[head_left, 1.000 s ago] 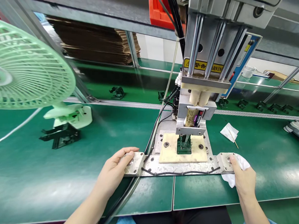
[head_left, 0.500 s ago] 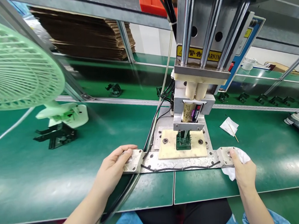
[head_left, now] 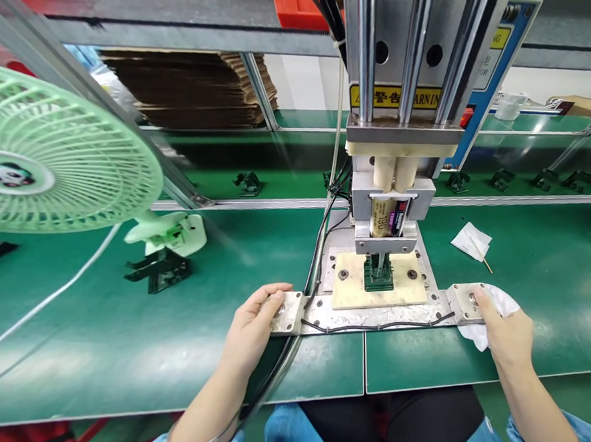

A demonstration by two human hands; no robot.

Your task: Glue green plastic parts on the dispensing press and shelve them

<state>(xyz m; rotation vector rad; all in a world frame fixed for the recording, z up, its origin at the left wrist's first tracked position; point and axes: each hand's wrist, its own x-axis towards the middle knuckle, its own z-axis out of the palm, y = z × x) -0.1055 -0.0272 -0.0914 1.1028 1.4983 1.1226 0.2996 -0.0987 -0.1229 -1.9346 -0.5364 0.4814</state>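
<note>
My left hand [head_left: 255,330] grips the left push-button block [head_left: 287,313] of a press base, its thumb at the round button. My right hand [head_left: 507,331] is closed around the right push-button block [head_left: 463,303], thumb on the button, with a white tissue [head_left: 503,299] between that hand and the block. Between both hands, a dark green plastic part [head_left: 378,274] sits on a cream fixture plate [head_left: 343,295]. The dispensing press [head_left: 394,195] stands over it, carrying a two-tube glue cartridge [head_left: 389,216] with its nozzle down at the part. Some fingertips are hidden.
A green clip-on fan [head_left: 66,161] stands at the left, with another dark plastic part [head_left: 161,269] near its base. Black cables [head_left: 279,362] run past my left hand. A tissue with a thin stick [head_left: 472,242] lies right of the press. Several dark parts [head_left: 503,179] line the back ledge.
The camera view has shifted, so the bench, press and hands appear farther right. Both hands stay on their button blocks, and the cartridge stays low over the plastic part.
</note>
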